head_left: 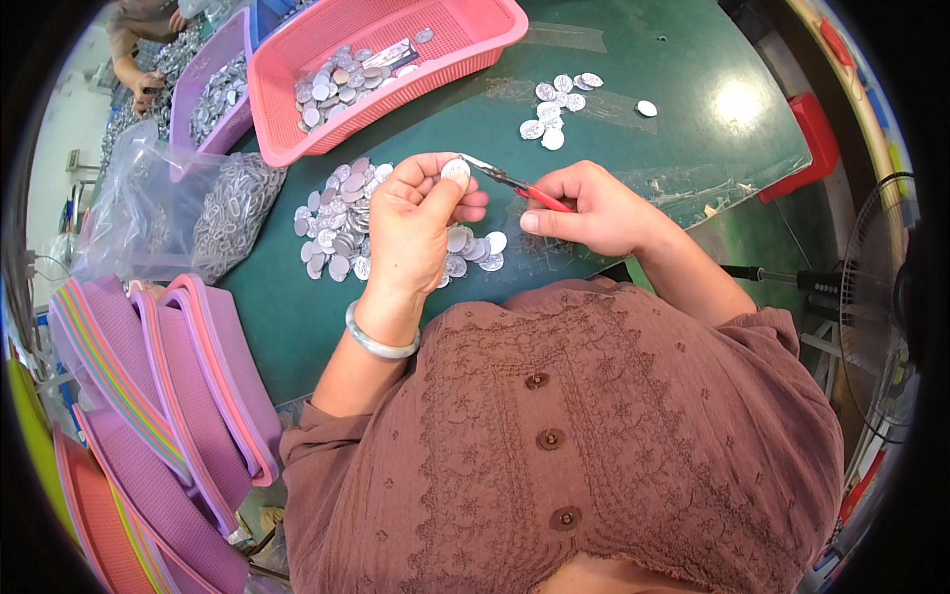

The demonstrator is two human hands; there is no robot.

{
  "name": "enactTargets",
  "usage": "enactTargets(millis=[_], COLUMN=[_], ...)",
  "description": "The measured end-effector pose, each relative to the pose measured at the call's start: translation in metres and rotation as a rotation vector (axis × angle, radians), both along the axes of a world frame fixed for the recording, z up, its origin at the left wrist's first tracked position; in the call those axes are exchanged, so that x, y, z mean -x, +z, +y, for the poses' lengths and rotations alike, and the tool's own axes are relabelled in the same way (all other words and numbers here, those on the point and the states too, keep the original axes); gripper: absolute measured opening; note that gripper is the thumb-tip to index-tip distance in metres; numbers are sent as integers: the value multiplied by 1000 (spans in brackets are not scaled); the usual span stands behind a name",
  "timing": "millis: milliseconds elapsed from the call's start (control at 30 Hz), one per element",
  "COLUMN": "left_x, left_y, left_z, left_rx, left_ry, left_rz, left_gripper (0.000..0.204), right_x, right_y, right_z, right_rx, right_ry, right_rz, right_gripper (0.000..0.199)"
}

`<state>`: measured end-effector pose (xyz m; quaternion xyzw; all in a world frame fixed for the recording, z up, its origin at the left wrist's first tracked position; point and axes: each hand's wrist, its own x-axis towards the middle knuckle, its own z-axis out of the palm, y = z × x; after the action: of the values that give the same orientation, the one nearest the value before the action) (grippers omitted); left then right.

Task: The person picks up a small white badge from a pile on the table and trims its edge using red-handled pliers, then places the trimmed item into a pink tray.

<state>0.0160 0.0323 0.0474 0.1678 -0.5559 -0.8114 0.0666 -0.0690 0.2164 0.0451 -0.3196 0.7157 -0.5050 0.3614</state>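
Between the thumb and fingers of my left hand (411, 213) is a round silver metal disc (455, 170), held up above the table. My right hand (594, 210) grips the red handles of a pair of pliers (539, 197). The pliers' dark jaws reach left to the upper edge of the disc; whether they touch it I cannot tell. Under and around my left hand lies a heap of silver discs (338, 223), some of it hidden by the hand. A smaller group of discs (552, 114) is spread farther away, with one single disc (646, 108) to its right.
A pink basket (396, 94) with discs stands at the far left of the green table (683, 59). Beside it are a purple basket (210, 109) and a clear bag of metal links (233, 213). Stacked baskets (168, 386) stand near left; a fan (876, 297) is at right. Another person's hand (148, 89) is far left.
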Motion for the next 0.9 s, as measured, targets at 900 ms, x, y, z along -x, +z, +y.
enactTargets(millis=[900], left_x=[-4], left_y=[-6], left_z=[-17], left_rx=[-504], left_ry=[-65], left_rz=[83], left_gripper=[29], right_x=[6], right_y=[-7], right_z=[4], right_rx=[-34], right_ry=[-121], right_rz=[-204], right_gripper=[30])
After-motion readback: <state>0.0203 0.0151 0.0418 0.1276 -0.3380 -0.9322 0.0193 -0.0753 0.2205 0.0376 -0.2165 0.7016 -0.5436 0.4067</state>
